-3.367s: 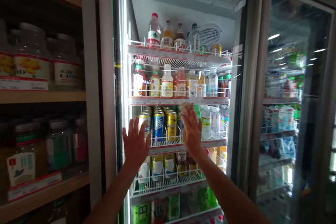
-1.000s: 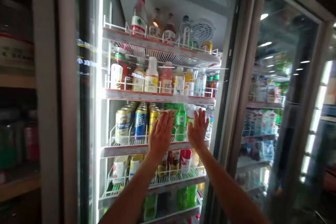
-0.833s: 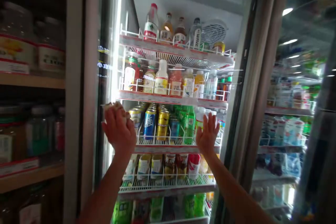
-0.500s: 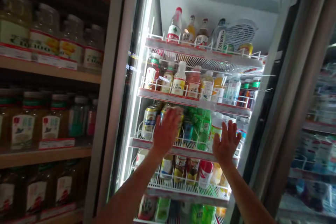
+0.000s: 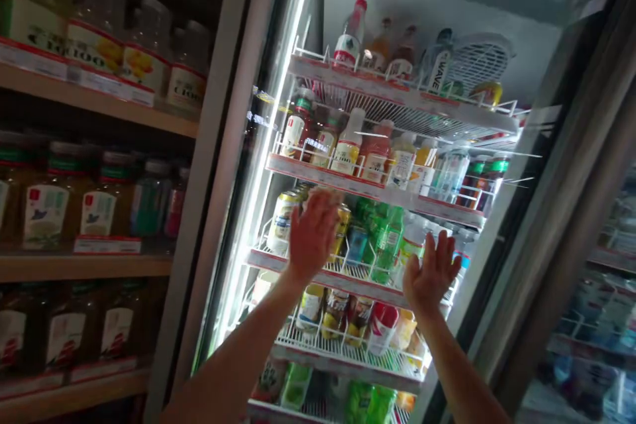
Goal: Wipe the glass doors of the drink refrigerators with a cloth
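Note:
Both of my arms stretch toward a lit glass-front drinks fridge. My left hand (image 5: 313,232) is open, fingers up and palm forward, in front of the third shelf, and it covers part of the cans (image 5: 283,212) there. To its right, my right hand (image 5: 431,271) is spread open with nothing in it. Between the hands stand green bottles (image 5: 390,238) and a blue can (image 5: 356,243). A clear jar-like bottle (image 5: 411,238) is just left of my right fingers. Reflections lie across the glass; whether my palms touch it I cannot tell.
Above are a shelf of juice bottles (image 5: 373,154) and a top shelf with a red-capped bottle (image 5: 350,36) and a white fan-like grille (image 5: 479,59). Lower shelves hold cans (image 5: 335,311). Wooden shelving (image 5: 99,268) with bottles stands left; a dark door frame (image 5: 551,225) runs down the right.
The view has tilted, so the fridge leans more to the right in the picture. Both hands stay open, in nearly the same spots before the shelves.

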Motion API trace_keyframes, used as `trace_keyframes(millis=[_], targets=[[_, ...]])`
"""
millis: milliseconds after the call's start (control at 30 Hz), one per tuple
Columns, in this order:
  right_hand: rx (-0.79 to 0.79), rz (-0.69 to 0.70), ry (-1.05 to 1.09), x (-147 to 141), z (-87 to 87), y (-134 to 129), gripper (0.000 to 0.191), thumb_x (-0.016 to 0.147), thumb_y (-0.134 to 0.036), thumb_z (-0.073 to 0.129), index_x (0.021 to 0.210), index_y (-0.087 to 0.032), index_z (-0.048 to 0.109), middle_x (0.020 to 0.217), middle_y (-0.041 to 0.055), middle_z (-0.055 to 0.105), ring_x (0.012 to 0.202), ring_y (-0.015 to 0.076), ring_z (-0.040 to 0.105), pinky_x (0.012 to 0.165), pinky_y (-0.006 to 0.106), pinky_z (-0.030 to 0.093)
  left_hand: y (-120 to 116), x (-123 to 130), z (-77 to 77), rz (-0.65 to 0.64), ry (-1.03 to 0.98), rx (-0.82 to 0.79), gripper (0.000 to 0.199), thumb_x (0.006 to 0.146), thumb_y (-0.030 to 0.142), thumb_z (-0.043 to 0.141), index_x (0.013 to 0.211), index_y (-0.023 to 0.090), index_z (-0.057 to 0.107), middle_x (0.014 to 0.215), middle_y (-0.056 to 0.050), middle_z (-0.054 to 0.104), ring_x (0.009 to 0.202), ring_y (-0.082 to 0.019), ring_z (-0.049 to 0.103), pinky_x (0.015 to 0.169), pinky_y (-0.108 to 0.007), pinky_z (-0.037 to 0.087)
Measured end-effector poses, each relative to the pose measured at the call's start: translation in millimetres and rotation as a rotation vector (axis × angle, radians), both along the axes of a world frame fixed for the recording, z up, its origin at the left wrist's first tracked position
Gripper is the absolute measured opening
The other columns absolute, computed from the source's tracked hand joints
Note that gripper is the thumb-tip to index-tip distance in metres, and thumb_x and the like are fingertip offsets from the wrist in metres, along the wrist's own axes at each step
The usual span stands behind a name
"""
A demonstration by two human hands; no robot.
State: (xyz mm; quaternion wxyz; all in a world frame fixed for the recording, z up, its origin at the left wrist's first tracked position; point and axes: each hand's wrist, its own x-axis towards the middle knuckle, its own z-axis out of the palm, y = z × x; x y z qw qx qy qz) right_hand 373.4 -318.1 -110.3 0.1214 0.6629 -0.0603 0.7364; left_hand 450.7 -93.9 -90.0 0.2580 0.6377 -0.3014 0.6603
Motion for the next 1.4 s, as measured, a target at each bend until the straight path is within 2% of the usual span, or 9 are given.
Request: trace_keyframes(millis=[100, 233, 300, 500, 700, 900, 1100, 1300, 1400], targets=[[0.01, -0.006, -0.003, 0, 0.3, 2, 0.053, 0.091, -0.031, 0.035, 0.142, -0.014, 0.033, 0.145, 0.0182, 0.037, 0.14, 0.0284, 0.026, 0.109, 0.055, 0.021, 1, 2, 3.0, 0.052, 0.013, -0.216, 0.048, 0.089, 0.019, 0.042, 0.137, 0.015, 0.038, 0.149, -0.012, 0.032, 0.143, -0.02, 0.008, 0.117, -0.046, 0.01], [0.016, -0.007, -0.002, -1, 0.9, 2, 0.053, 0.092, -0.033, 0.034, 0.14, -0.014, 0.035, 0.144, 0.0179, 0.039, 0.14, 0.0276, 0.026, 0.11, 0.053, 0.02, -35, -20, -10.5, 0.033, -0.262, 0.272, 0.045, 0.089, 0.019, 0.043, 0.134, 0.022, 0.044, 0.145, -0.002, 0.04, 0.141, -0.016, 0.02, 0.118, -0.038, 0.011], [0.012, -0.003, 0.001, -1, 1.1, 2, 0.052, 0.092, -0.033, 0.034, 0.14, -0.014, 0.036, 0.144, 0.0179, 0.039, 0.14, 0.0273, 0.026, 0.11, 0.052, 0.02, -32, -21, -12.7, 0.046, -0.277, 0.346, 0.045, 0.09, 0.02, 0.042, 0.134, 0.026, 0.043, 0.145, 0.002, 0.04, 0.14, -0.013, 0.022, 0.118, -0.037, 0.007], [0.038, 0.023, 0.016, -2, 1.5, 5, 0.052, 0.091, -0.03, 0.036, 0.141, -0.017, 0.034, 0.144, 0.0165, 0.04, 0.139, 0.0281, 0.027, 0.109, 0.052, 0.021, 11, 0, 5.9, 0.114, -0.019, -0.214, 0.052, 0.089, 0.02, 0.042, 0.14, 0.018, 0.035, 0.148, -0.011, 0.033, 0.142, -0.022, 0.016, 0.117, -0.049, 0.009], [-0.014, 0.033, -0.008, -3, 0.8, 0, 0.054, 0.091, -0.031, 0.037, 0.142, -0.017, 0.033, 0.145, 0.017, 0.039, 0.139, 0.0286, 0.028, 0.11, 0.053, 0.021, -36, -24, -17.5, 0.054, -0.191, 0.24, 0.048, 0.089, 0.021, 0.044, 0.136, 0.026, 0.04, 0.143, 0.0, 0.042, 0.141, -0.015, 0.021, 0.119, -0.041, 0.003], [-0.032, 0.058, -0.011, -3, -0.2, 0, 0.054, 0.09, -0.029, 0.039, 0.141, -0.015, 0.034, 0.145, 0.0178, 0.038, 0.139, 0.0289, 0.027, 0.11, 0.054, 0.02, -11, -10, -9.0, 0.123, 0.062, -0.262, 0.044, 0.09, 0.023, 0.042, 0.134, 0.02, 0.044, 0.145, -0.011, 0.039, 0.14, -0.021, 0.023, 0.116, -0.049, 0.011], [-0.014, 0.086, 0.012, -4, -1.4, -3, 0.054, 0.089, -0.031, 0.039, 0.141, -0.016, 0.035, 0.145, 0.0179, 0.037, 0.138, 0.0312, 0.028, 0.109, 0.057, 0.02, -38, -25, -28.5, 0.035, -0.119, 0.104, 0.044, 0.089, 0.022, 0.045, 0.132, 0.026, 0.045, 0.139, -0.002, 0.048, 0.139, -0.014, 0.025, 0.118, -0.04, 0.005], [0.007, 0.12, 0.014, -4, -1.6, -1, 0.054, 0.088, -0.03, 0.039, 0.141, -0.018, 0.036, 0.145, 0.0165, 0.038, 0.138, 0.0314, 0.029, 0.109, 0.058, 0.02, 16, 4, -32.0, 0.16, 0.129, -0.352, 0.04, 0.091, 0.025, 0.04, 0.131, 0.021, 0.047, 0.144, -0.013, 0.04, 0.138, -0.021, 0.029, 0.114, -0.049, 0.015], [0.024, 0.127, 0.013, -4, -1.9, -1, 0.054, 0.087, -0.031, 0.04, 0.14, -0.017, 0.037, 0.145, 0.0168, 0.038, 0.137, 0.0323, 0.03, 0.108, 0.059, 0.019, 5, -2, -32.3, 0.161, 0.091, -0.346, 0.039, 0.091, 0.023, 0.04, 0.129, 0.018, 0.049, 0.142, -0.013, 0.043, 0.14, -0.02, 0.024, 0.115, -0.047, 0.015]])
